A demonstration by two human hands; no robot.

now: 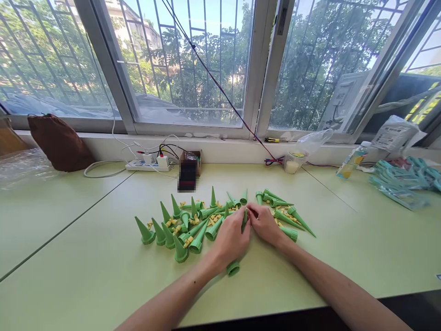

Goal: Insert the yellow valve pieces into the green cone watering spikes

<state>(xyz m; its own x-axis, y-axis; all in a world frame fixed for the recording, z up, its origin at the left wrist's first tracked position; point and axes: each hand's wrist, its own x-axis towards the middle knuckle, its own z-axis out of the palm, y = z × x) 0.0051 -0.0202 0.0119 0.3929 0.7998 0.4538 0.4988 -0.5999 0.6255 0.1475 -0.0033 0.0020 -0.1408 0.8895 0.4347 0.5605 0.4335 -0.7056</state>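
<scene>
My left hand [231,236] is closed round a green plastic spike [245,219], and part of it shows between thumb and fingers. Against it, the fingertips of my right hand [264,222] are pinched together; what they grip is hidden. Below my left hand, the wide collar of a green spike [233,268] shows by the wrist. Left of my hands are several hollow green spikes [198,240], some upright on their wide ends and others lying down. Small yellow valve-like pieces [188,241] lie among them. More green spikes [303,222] lie beyond my right forearm.
A power strip [148,166] with plugs and a small box [191,161] stand at the back. Farther right are a plastic cup [292,163], a bottle [353,161] and bagged teal items [403,181]. A brown bag [60,142] sits at the left.
</scene>
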